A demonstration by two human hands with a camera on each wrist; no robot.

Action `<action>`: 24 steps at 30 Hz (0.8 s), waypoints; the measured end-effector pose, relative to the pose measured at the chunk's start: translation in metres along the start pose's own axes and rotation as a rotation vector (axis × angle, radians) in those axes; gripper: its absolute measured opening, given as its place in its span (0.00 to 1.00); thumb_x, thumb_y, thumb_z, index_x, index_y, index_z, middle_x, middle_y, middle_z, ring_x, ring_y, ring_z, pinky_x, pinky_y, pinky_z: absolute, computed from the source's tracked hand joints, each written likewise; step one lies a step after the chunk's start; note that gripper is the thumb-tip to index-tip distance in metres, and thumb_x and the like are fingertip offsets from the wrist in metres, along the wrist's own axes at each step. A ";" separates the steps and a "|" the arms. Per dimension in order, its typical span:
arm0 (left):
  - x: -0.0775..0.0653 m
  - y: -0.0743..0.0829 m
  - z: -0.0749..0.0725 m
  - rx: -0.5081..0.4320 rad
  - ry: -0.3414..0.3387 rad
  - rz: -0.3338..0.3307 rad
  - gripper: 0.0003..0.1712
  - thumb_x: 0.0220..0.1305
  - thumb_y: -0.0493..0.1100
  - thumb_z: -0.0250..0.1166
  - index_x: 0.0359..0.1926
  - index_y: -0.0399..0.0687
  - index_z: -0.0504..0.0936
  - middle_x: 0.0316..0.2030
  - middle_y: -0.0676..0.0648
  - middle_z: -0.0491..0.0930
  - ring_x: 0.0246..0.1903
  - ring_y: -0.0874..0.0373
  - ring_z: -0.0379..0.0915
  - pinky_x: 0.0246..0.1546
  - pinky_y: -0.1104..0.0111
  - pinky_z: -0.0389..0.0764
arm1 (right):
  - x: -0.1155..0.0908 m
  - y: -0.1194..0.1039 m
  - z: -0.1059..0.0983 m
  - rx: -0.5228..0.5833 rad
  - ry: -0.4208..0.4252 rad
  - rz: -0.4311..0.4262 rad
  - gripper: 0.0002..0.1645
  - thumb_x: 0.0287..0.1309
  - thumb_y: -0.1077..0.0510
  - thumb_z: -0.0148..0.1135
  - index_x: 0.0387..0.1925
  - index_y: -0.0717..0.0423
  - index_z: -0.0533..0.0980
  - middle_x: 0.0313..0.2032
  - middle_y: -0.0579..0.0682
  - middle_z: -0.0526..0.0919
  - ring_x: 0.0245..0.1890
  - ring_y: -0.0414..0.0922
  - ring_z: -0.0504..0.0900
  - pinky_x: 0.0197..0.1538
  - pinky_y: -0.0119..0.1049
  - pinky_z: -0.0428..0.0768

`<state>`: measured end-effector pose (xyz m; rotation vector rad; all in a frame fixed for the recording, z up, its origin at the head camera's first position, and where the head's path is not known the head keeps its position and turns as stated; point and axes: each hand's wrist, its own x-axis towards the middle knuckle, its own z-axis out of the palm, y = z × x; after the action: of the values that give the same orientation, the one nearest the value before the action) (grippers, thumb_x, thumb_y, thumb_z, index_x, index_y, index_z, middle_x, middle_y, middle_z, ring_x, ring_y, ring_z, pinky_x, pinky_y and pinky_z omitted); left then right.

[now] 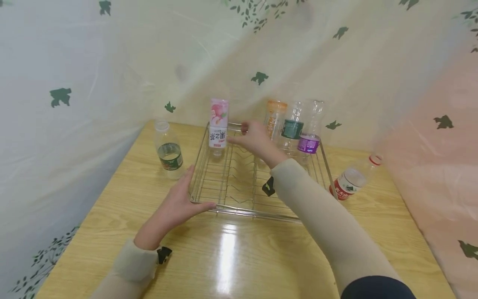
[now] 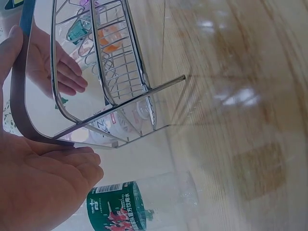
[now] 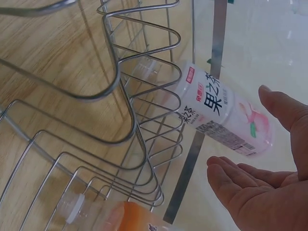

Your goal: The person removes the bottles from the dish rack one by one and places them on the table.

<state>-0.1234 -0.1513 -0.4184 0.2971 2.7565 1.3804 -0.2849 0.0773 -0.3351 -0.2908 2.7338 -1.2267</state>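
A pink peach-tea bottle (image 1: 218,124) stands neck down at the back left of a wire dish rack (image 1: 239,209). In the right wrist view, the same peach-tea bottle (image 3: 226,113) leans among the rack's wires. Beside it is my right hand (image 1: 255,139), thumb and fingers spread apart with a gap to the bottle in the right wrist view (image 3: 264,178). My left hand (image 1: 181,203) holds the rack's front left corner. The left wrist view has the rim between the thumb and the bent fingers (image 2: 72,163).
An orange-topped bottle (image 1: 275,116), a green-labelled bottle (image 1: 292,128) and a purple-labelled bottle (image 1: 309,143) stand inverted in the rack's back right. Left of the rack is an upright green-labelled bottle (image 1: 169,155). A red-labelled bottle (image 1: 349,182) stands to the right. A patterned curtain (image 1: 209,50) hangs behind.
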 end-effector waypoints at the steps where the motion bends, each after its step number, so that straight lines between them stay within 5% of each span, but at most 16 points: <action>1: -0.001 -0.001 0.000 -0.003 0.003 0.003 0.78 0.43 0.70 0.79 0.82 0.46 0.42 0.78 0.38 0.48 0.75 0.40 0.46 0.71 0.43 0.54 | 0.002 0.000 0.002 0.000 -0.002 0.001 0.51 0.51 0.43 0.79 0.67 0.67 0.69 0.61 0.61 0.76 0.60 0.57 0.75 0.60 0.49 0.78; 8: 0.000 -0.003 0.001 -0.016 0.016 0.036 0.76 0.44 0.70 0.79 0.82 0.49 0.44 0.77 0.39 0.51 0.74 0.41 0.49 0.71 0.43 0.56 | 0.015 -0.003 0.013 0.004 -0.026 0.006 0.52 0.51 0.43 0.80 0.68 0.67 0.67 0.61 0.63 0.75 0.59 0.58 0.75 0.58 0.49 0.80; 17: -0.001 -0.006 0.001 -0.018 0.023 0.045 0.77 0.42 0.71 0.79 0.81 0.45 0.45 0.78 0.40 0.51 0.75 0.42 0.46 0.72 0.44 0.53 | 0.025 -0.011 0.028 0.020 -0.006 0.004 0.36 0.49 0.47 0.81 0.50 0.66 0.76 0.39 0.55 0.78 0.35 0.49 0.76 0.33 0.41 0.80; 24: 0.000 -0.004 -0.001 -0.028 0.026 0.064 0.75 0.43 0.69 0.80 0.81 0.47 0.45 0.77 0.41 0.52 0.75 0.44 0.46 0.72 0.46 0.54 | 0.032 -0.015 0.040 0.103 0.019 0.030 0.31 0.50 0.51 0.82 0.49 0.64 0.76 0.40 0.54 0.80 0.38 0.48 0.80 0.40 0.40 0.82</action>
<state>-0.1242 -0.1542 -0.4211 0.3724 2.7687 1.4467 -0.3067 0.0310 -0.3519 -0.2268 2.6689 -1.3637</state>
